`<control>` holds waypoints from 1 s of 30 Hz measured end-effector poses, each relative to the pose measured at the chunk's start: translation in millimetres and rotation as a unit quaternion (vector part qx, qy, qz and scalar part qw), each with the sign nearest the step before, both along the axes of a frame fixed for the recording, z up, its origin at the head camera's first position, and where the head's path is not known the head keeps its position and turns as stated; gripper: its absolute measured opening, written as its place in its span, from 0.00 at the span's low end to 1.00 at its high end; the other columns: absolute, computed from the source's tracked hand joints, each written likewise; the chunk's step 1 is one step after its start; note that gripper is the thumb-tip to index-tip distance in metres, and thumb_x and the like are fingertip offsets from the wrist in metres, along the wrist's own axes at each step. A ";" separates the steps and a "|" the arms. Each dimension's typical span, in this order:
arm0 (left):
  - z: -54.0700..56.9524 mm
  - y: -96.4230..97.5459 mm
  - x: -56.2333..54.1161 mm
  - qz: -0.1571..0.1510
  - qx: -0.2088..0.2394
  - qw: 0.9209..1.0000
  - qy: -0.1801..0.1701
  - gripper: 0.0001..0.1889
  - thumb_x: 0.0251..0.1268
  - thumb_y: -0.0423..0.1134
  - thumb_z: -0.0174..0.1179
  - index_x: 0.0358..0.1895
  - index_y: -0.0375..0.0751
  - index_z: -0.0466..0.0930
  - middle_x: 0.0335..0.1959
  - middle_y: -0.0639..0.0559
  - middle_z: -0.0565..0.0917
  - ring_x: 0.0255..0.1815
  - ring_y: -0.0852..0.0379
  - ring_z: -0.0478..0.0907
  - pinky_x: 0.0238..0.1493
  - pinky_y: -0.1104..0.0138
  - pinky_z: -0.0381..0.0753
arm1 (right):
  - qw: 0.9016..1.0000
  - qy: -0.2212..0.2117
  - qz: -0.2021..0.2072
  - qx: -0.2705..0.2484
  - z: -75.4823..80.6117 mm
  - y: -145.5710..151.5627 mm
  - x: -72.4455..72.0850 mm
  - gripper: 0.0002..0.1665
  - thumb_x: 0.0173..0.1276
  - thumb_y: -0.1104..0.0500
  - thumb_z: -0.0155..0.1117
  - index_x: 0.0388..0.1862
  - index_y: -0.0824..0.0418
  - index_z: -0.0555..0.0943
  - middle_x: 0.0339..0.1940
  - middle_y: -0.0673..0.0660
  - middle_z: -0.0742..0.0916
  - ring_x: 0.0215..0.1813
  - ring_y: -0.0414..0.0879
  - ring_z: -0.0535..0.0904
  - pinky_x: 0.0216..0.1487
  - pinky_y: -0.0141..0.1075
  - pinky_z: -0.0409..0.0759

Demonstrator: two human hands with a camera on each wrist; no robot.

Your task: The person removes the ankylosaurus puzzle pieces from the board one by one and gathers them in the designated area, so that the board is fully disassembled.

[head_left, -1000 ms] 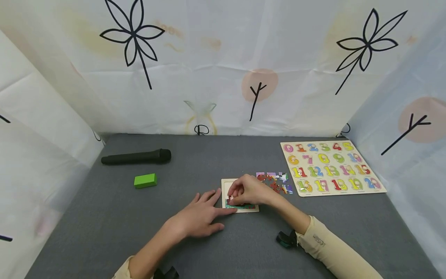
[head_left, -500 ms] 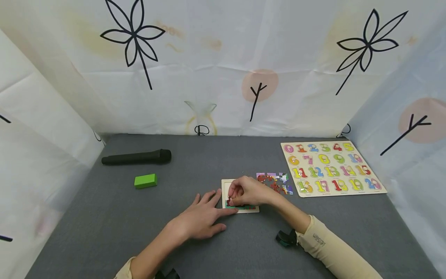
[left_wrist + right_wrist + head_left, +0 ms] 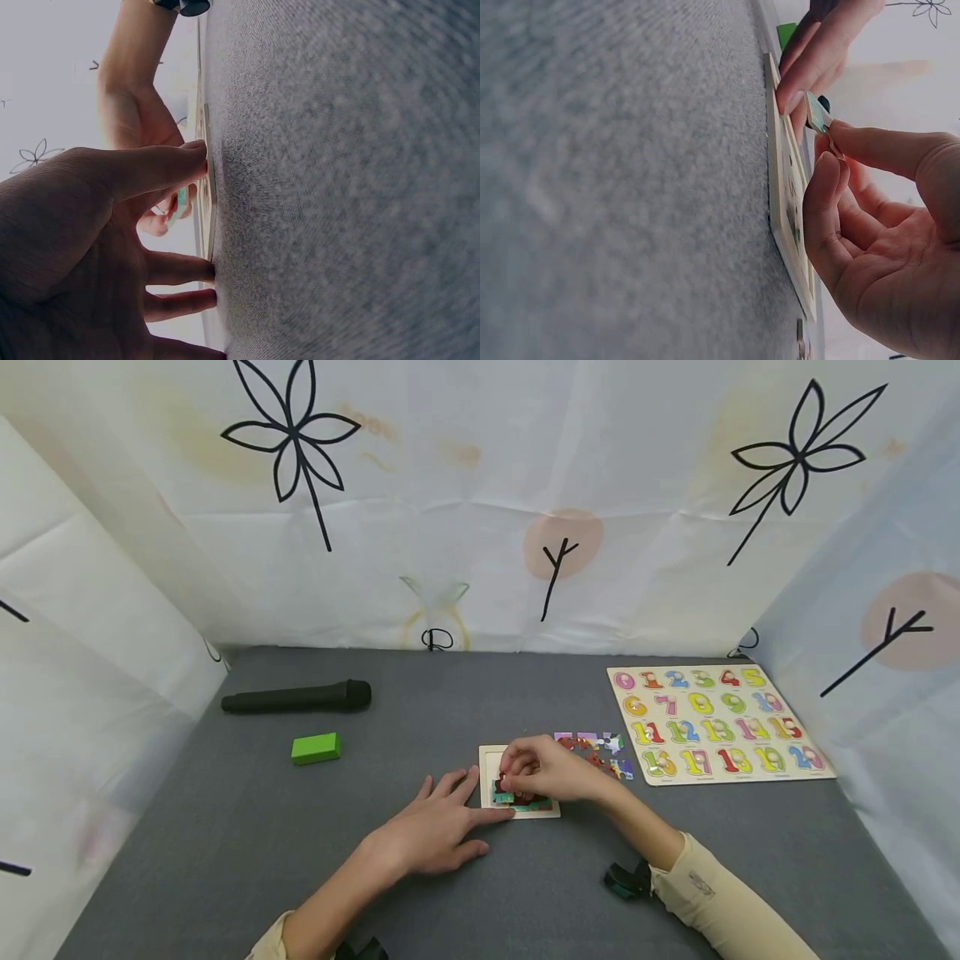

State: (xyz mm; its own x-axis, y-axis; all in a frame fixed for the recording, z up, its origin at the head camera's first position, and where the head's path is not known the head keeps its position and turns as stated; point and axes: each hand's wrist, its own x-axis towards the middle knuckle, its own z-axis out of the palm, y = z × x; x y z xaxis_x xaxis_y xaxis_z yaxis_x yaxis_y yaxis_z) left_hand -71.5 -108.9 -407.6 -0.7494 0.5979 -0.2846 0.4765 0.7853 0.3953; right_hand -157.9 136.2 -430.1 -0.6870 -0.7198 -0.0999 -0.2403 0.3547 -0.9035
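A small wooden jigsaw tray [image 3: 486, 762] lies flat on the grey table, with some pieces along its lower part. My right hand [image 3: 553, 768] is over it, pinching a teal puzzle piece [image 3: 817, 114] between thumb and fingers. In the right wrist view that piece is tilted and held just off the tray. My left hand [image 3: 429, 828] rests at the tray's left side with fingers spread and extended, one finger lying on the near edge. Fingers hide part of the tray. Right of it are several loose puzzle pieces [image 3: 619, 768], partly covered by my right hand.
A number puzzle board [image 3: 720, 722] lies at the right. A black microphone [image 3: 296, 697] and a green block [image 3: 316, 748] are at the left. White patterned cloth [image 3: 480, 460] walls off the back and both sides of the table [image 3: 225, 827].
My right hand has lifted the puzzle piece slightly from the tray and tilted it, so its teal part now shows. The left hand stays in place. The head view shifts a little.
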 end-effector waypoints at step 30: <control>-4.6 -5.0 -8.6 -0.006 0.021 1.000 0.009 0.26 0.80 0.49 0.66 0.77 0.68 0.77 0.87 0.36 0.63 0.88 0.38 0.60 0.80 0.26 0.61 | 0.995 -0.017 -0.096 0.000 8.5 86.3 13.7 0.12 0.76 0.67 0.71 0.50 0.74 0.81 0.38 0.66 0.89 0.34 0.42 0.87 0.39 0.39 0.92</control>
